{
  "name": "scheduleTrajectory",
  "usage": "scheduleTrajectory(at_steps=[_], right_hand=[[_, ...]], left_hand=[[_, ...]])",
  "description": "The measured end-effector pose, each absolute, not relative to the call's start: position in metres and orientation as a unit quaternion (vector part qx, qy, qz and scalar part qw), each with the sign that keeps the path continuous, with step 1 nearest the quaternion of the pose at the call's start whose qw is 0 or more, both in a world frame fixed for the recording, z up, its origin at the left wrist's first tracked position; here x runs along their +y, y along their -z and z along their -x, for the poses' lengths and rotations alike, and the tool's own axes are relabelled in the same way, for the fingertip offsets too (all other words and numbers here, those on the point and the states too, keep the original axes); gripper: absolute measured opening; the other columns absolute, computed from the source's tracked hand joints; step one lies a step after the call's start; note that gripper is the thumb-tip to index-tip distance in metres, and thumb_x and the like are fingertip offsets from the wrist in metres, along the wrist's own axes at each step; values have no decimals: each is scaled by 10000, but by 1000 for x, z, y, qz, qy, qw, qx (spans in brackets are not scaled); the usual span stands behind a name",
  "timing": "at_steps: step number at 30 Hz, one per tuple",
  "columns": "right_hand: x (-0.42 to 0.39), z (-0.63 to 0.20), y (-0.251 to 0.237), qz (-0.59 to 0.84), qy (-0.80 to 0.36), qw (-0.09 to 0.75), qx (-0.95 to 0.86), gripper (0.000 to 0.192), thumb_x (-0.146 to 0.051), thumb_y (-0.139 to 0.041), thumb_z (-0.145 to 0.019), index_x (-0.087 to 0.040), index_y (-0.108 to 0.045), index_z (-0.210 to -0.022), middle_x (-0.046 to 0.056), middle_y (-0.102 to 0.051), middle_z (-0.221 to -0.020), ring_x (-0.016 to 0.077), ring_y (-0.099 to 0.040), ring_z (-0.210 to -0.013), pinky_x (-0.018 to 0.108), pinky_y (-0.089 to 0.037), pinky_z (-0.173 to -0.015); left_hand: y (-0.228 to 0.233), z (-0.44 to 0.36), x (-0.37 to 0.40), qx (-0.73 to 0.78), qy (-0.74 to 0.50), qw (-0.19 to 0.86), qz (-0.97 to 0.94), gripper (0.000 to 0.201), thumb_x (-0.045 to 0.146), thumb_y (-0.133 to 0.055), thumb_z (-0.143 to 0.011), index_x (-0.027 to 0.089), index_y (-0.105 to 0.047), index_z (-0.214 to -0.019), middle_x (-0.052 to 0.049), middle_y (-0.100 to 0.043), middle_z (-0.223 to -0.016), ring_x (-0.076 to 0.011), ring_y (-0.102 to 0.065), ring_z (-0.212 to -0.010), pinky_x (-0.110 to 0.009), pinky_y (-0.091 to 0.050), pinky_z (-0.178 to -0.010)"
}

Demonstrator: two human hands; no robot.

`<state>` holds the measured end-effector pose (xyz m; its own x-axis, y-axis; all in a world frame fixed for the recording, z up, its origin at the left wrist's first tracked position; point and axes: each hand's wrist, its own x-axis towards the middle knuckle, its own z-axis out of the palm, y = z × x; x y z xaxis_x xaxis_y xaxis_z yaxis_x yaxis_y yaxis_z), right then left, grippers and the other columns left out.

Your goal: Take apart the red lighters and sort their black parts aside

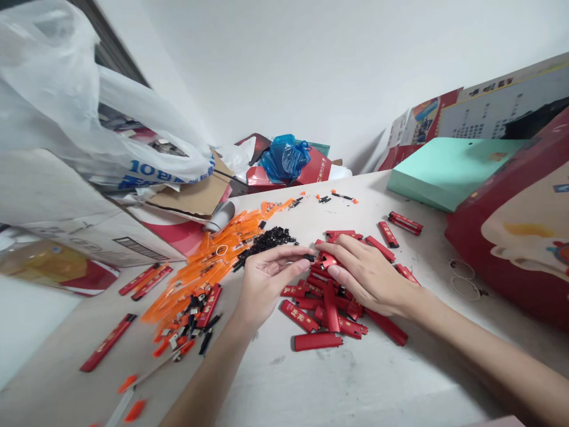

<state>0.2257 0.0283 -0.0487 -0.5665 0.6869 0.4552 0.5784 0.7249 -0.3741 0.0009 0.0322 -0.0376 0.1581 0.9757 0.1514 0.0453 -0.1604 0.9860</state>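
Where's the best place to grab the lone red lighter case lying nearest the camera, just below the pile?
Probably by its long sides at mid-length, fingers coming down from above. The red lighter case lies flat on the table, crosswise to the view and apart from the pile of red cases, so both long edges are free. The left hand is nearer.

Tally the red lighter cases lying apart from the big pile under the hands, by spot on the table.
Left of the orange parts, red lighter cases: 2
Far left, single red case: 1
Behind the pile, toward the green box: 3, the paired ones counted as 2
Total: 6
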Motion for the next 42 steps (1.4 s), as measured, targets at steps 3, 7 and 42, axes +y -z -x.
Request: scheduleTrajectory(at_steps=[3, 7, 42], right_hand=[[28, -225, 50, 355, -80, 309, -879, 358, -334, -365, -1086, -203, -495, -1394, 152, -606, -1265, 268, -607, -1135, 419, -547, -908], [30, -224, 53, 341, -59, 308, -886, 308, -318, -399, -1083, -183, -530, -1326, 157, -614, -1241, 272, -606, -1130, 430, -548, -909], [32, -223, 58, 348, -91, 356, -863, 290, -333, -438, -1080, -164, -514, -1303, 127, -641, -1127, 231, -648, -961, 377, -550, -791]], left_hand=[[36, -2, 31, 435, -484, 486, -583, 181, 269, -827, -786, 214, -797, -956, -65, -801, -998, -226, -759, -934, -343, -637, -870], [36, -3, 31, 431, -485, 488, -583, 167, 258, -832, -782, 214, -795, -939, -57, -799, -967, -205, -757, -898, -314, -638, -835], [41, 13, 41, 494, -423, 309, -694, 229, 335, -645, -943, 253, -753, -1127, -46, -775, -1070, -193, -732, -856, -302, -584, -742]])
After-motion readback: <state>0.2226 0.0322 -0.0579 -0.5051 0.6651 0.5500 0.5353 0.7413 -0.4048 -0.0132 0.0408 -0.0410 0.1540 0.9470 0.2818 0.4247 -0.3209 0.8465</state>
